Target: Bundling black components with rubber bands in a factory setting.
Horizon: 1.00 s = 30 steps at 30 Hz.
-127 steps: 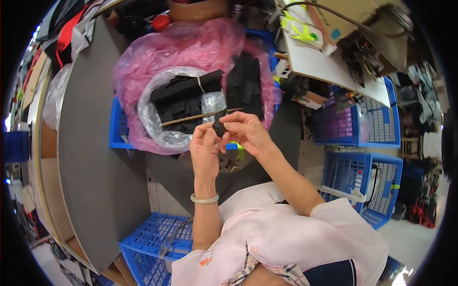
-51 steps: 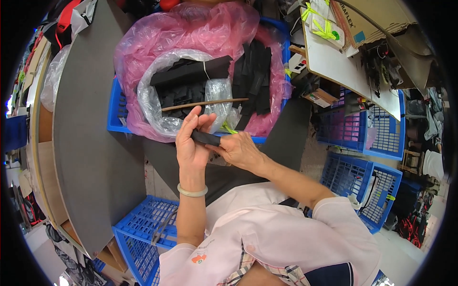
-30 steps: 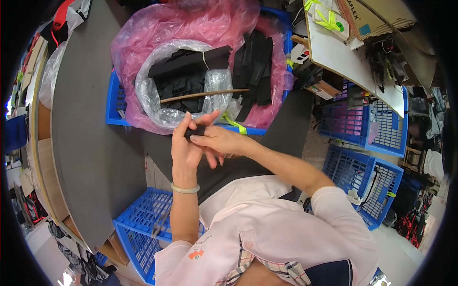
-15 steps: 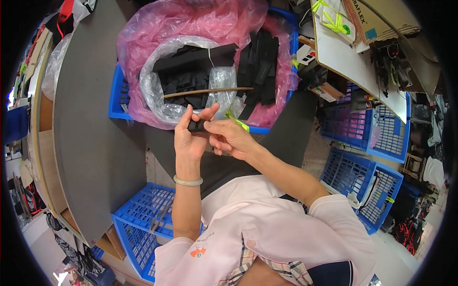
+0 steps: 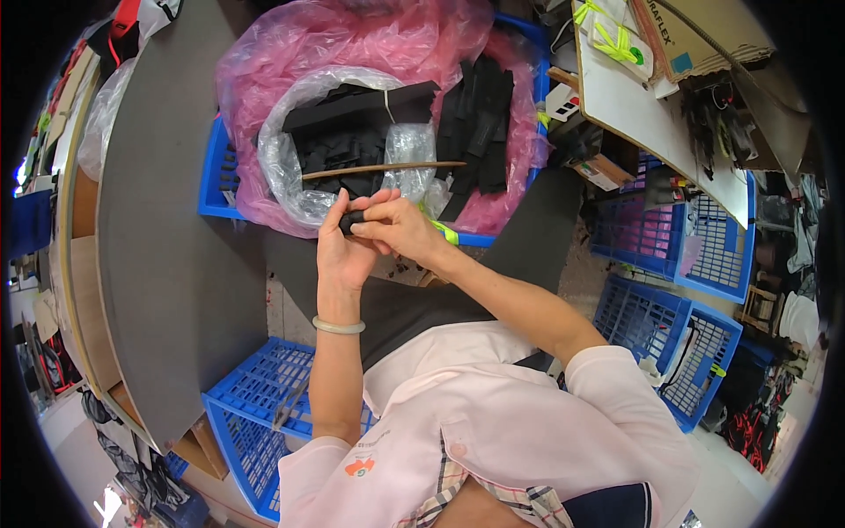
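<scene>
Both hands meet over the near edge of the blue crate (image 5: 217,180). My left hand (image 5: 343,255), palm up, has its fingers closed around a small black piece (image 5: 349,221), perhaps folded or rolled fabric. From the right, my right hand (image 5: 405,231) pinches the same piece, its fingers hiding part of it. Inside the crate, a pink plastic liner (image 5: 255,97) surrounds a clear plastic bag (image 5: 275,150) full of black pieces (image 5: 343,150). More black strips (image 5: 480,123) lie to its right. A thin wooden stick (image 5: 378,168) lies across the clear bag.
A grey tabletop (image 5: 176,246) runs along the left. Blue baskets stand at lower left (image 5: 264,387) and on the right (image 5: 647,317). At upper right, a white board (image 5: 651,114) carries a cardboard box (image 5: 704,40) and yellow-green ties (image 5: 616,44).
Both hands have shifted slightly left and the right fingers have moved further over the black piece, so less of it shows. The crate's contents look the same.
</scene>
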{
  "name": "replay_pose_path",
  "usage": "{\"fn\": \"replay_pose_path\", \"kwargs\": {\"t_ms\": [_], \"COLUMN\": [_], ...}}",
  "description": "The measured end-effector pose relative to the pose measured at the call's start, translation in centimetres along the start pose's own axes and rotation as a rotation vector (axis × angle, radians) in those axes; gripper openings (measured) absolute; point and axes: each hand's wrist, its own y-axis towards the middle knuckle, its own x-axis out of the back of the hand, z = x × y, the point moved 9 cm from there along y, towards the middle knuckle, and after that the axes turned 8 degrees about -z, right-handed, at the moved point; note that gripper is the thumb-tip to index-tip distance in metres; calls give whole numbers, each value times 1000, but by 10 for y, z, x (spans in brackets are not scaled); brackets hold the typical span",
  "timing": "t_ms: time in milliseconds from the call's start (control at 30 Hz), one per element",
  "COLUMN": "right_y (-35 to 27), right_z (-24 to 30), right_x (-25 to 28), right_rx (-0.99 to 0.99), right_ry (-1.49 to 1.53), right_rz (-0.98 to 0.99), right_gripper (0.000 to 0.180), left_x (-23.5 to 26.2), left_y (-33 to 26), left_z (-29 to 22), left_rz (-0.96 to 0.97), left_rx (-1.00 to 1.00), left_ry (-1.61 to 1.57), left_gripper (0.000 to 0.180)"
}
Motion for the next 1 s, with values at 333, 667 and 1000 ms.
{"fn": "replay_pose_path", "kwargs": {"t_ms": [333, 667, 1000], "right_y": [-17, -22, -11], "right_z": [24, -28, 15], "right_x": [3, -33, 5], "right_rx": [443, -799, 177], "right_ry": [-286, 756, -161], "right_rz": [-205, 252, -241], "right_gripper": [7, 18, 9], "left_x": [-1, -5, 12], "left_y": [6, 5, 18], "left_z": [-1, -37, -21], "left_rz": [62, 52, -157], "left_rx": [-15, -437, -187], "left_ry": [40, 219, -220], "left_gripper": [33, 39, 47]}}
